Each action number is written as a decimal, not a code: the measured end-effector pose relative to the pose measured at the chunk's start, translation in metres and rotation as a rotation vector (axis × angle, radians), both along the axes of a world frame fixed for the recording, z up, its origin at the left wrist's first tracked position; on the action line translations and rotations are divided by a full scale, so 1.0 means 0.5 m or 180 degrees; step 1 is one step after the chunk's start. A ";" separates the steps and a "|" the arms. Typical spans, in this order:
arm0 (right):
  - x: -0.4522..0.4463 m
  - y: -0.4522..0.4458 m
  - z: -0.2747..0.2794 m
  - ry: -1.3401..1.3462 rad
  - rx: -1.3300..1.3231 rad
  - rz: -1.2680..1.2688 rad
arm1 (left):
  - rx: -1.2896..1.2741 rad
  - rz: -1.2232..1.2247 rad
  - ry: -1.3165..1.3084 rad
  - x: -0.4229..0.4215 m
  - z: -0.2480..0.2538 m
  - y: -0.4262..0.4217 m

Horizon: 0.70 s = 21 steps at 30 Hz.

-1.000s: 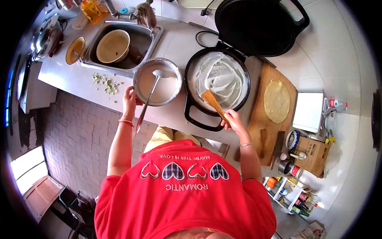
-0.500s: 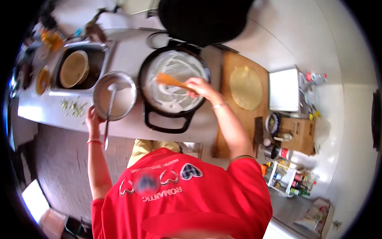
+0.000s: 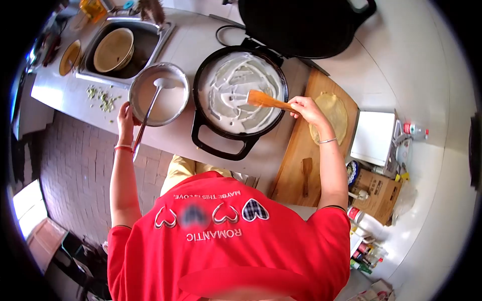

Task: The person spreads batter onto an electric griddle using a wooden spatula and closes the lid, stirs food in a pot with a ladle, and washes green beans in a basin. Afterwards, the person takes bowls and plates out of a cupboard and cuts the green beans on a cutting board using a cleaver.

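Note:
My right hand [image 3: 305, 109] is closed around the handle of a wooden spatula [image 3: 263, 99], just past the right rim of a black round griddle pan [image 3: 221, 151]. The spatula's blade is over white batter [image 3: 233, 118] spread unevenly in streaks across the pan; whether it touches the batter I cannot tell. On the left, my left hand [image 3: 125, 119] grips the near-left rim of a metal bowl [image 3: 159, 123] of pale batter. A ladle [image 3: 149, 110] rests in that bowl, its handle sticking out over the counter edge beside my left wrist.
The pan's black lid [image 3: 301, 25] stands raised behind it. To the right, a wooden board [image 3: 293, 165] carries a thin round pancake [image 3: 332, 115] and a small wooden tool [image 3: 307, 175]. A sink [image 3: 145, 62] with a basin [image 3: 114, 49] and chopped green bits [image 3: 103, 98] are at left.
My right hand has carried the spatula rightward across the pan, from left of its middle to the right part. The batter streaks look different. My left hand stays on the bowl; the whole view has shifted.

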State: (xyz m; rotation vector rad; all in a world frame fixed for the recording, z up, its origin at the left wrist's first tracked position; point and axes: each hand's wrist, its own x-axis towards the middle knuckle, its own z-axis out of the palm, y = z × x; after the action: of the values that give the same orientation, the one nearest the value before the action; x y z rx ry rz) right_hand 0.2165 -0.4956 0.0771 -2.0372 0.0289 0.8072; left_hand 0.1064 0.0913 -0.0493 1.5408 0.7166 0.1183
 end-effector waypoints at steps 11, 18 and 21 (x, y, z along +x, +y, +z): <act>0.124 0.227 0.005 -0.0789 -0.1472 0.2919 | 0.0059 0.0175 -0.0007 -0.003 0.010 -0.018; 0.248 0.367 0.052 -0.1959 -0.2460 0.3693 | -0.0008 0.0247 -0.0110 -0.006 0.006 -0.022; 0.321 0.409 0.047 -0.2436 -0.2651 0.3811 | -0.0025 0.0259 -0.0132 -0.007 0.000 -0.023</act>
State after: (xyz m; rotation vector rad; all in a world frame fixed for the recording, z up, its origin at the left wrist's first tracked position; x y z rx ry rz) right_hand 0.3772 -0.2911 0.1008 -2.9940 -1.6471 0.6363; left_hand 0.1029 0.0798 -0.0492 1.4980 0.7462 0.2074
